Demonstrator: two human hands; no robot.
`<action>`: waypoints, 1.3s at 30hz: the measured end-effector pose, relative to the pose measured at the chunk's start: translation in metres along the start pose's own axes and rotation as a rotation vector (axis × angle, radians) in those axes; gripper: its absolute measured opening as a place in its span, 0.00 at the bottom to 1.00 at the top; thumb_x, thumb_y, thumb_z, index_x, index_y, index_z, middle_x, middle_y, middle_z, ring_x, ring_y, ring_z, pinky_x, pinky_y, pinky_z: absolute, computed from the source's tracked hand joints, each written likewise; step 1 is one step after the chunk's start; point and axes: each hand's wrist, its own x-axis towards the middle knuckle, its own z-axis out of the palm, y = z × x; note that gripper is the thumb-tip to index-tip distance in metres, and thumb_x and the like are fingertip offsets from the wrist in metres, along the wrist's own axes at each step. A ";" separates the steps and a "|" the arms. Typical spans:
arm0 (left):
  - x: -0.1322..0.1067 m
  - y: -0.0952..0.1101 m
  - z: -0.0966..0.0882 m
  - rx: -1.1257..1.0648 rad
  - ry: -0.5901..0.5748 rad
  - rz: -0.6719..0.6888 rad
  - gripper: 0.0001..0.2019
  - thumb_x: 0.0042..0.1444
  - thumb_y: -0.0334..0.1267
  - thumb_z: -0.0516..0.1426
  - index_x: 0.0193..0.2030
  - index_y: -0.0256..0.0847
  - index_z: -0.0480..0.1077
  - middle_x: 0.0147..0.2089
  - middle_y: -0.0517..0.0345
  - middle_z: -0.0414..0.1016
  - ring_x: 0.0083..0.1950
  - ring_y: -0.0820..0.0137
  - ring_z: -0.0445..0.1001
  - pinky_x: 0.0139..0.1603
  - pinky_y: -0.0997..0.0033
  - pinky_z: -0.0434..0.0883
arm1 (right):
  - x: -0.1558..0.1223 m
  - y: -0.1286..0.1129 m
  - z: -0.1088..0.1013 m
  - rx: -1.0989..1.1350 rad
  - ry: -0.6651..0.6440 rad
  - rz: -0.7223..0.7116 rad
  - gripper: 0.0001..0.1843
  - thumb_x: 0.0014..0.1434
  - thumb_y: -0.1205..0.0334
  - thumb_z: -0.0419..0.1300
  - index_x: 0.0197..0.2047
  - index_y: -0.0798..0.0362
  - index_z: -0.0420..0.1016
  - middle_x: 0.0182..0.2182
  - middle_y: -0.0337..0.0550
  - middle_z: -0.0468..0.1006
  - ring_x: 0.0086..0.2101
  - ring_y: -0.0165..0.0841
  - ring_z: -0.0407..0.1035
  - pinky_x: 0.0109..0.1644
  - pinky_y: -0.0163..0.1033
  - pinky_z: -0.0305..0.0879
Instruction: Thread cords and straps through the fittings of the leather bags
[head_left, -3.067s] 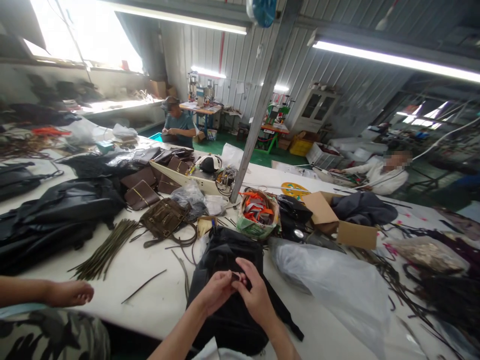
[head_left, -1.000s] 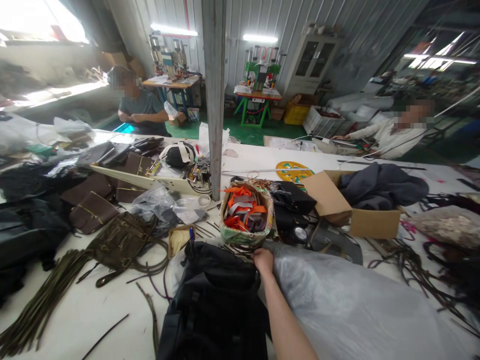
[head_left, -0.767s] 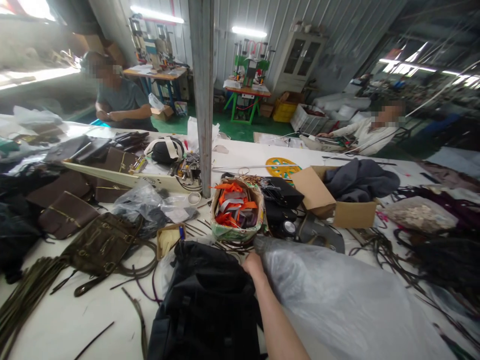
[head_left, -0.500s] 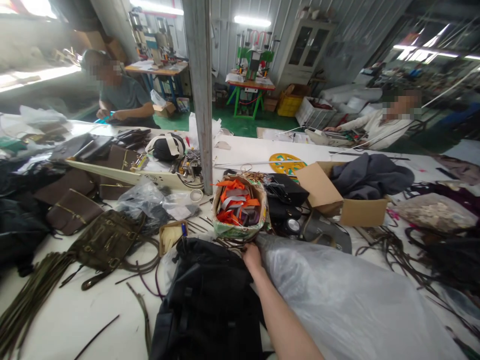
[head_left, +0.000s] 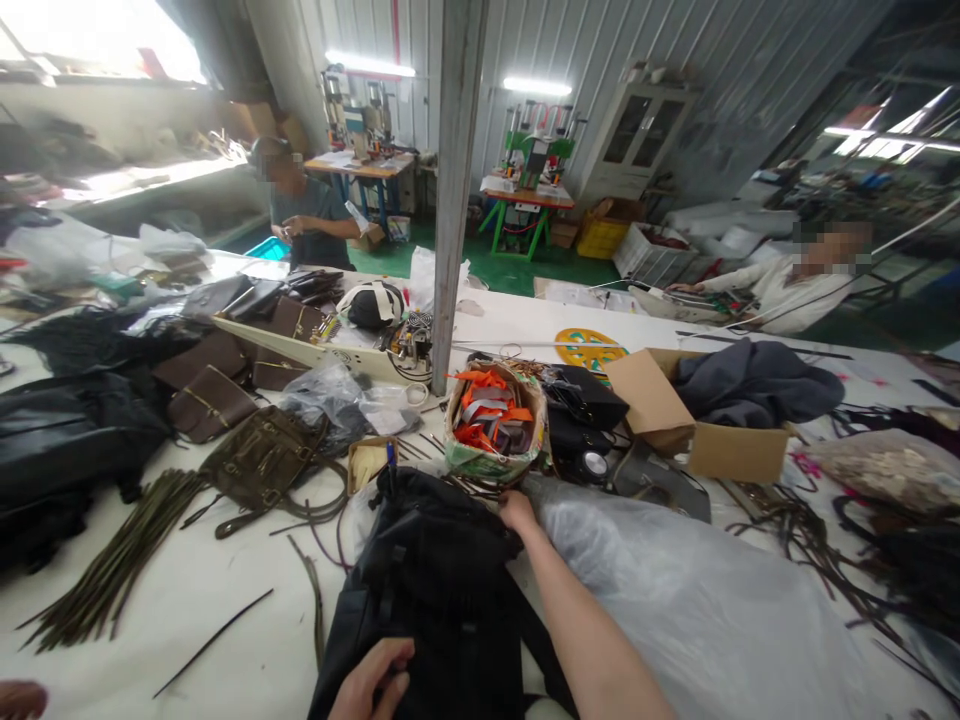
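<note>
A black backpack (head_left: 439, 590) lies on the white table right in front of me. My right hand (head_left: 519, 512) is closed at its upper right edge, fingers curled on the dark fabric and their tips partly hidden. Over the lower part of the backpack is my left hand (head_left: 375, 682), with thumb and index finger bent but apart and nothing visible between them. A large sheet of clear plastic (head_left: 675, 590) spreads beside my right forearm.
Beyond the backpack stand a basket of orange and grey scraps (head_left: 495, 450) and a cardboard box (head_left: 739, 452). A green-brown bag (head_left: 259, 455) and strap bundle (head_left: 120, 560) lie left. A metal post (head_left: 454, 200) rises mid-table. Two people sit across; part of another hand (head_left: 21, 698) shows lower left.
My left hand has come into view over the backpack from below. The right hand stays at the backpack's upper edge. The view has shifted, and the person at far left has lowered something blue.
</note>
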 end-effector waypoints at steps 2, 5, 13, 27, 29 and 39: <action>-0.007 0.012 -0.010 -0.032 0.079 0.008 0.24 0.62 0.61 0.64 0.56 0.48 0.83 0.56 0.48 0.85 0.58 0.53 0.82 0.63 0.60 0.79 | -0.022 -0.014 -0.017 0.114 0.059 -0.029 0.14 0.73 0.52 0.67 0.52 0.55 0.80 0.53 0.49 0.82 0.55 0.42 0.77 0.63 0.54 0.75; -0.019 0.037 -0.026 -0.115 0.099 -0.007 0.27 0.64 0.59 0.64 0.62 0.46 0.79 0.60 0.47 0.83 0.60 0.55 0.81 0.63 0.61 0.78 | -0.078 -0.036 -0.027 0.330 0.094 -0.068 0.21 0.74 0.47 0.63 0.58 0.56 0.80 0.55 0.54 0.82 0.54 0.44 0.77 0.59 0.51 0.77; -0.032 0.117 -0.060 -0.449 -0.216 0.110 0.28 0.69 0.53 0.62 0.71 0.44 0.75 0.62 0.46 0.80 0.54 0.61 0.76 0.55 0.64 0.75 | -0.271 -0.115 0.025 0.904 -0.424 -0.100 0.27 0.62 0.39 0.73 0.52 0.53 0.86 0.41 0.50 0.85 0.37 0.36 0.80 0.35 0.35 0.79; -0.079 0.078 -0.043 -0.990 -0.195 0.052 0.21 0.68 0.48 0.66 0.60 0.36 0.82 0.45 0.45 0.80 0.43 0.65 0.75 0.49 0.63 0.74 | -0.354 -0.128 0.081 0.816 -0.341 -0.261 0.27 0.63 0.41 0.74 0.53 0.56 0.88 0.38 0.50 0.87 0.34 0.36 0.79 0.38 0.37 0.77; -0.085 0.066 -0.044 -0.946 -0.116 0.026 0.21 0.66 0.48 0.68 0.60 0.37 0.82 0.45 0.45 0.81 0.42 0.65 0.76 0.48 0.63 0.75 | -0.355 -0.121 0.087 0.815 -0.338 -0.229 0.29 0.61 0.40 0.75 0.52 0.57 0.88 0.35 0.50 0.87 0.32 0.37 0.79 0.36 0.38 0.76; -0.098 0.082 -0.054 -0.606 0.070 0.202 0.13 0.69 0.44 0.64 0.37 0.37 0.82 0.38 0.55 0.73 0.39 0.70 0.71 0.41 0.71 0.69 | -0.358 -0.123 0.090 0.908 -0.442 -0.249 0.20 0.53 0.49 0.82 0.38 0.55 0.85 0.32 0.45 0.85 0.32 0.34 0.77 0.39 0.36 0.72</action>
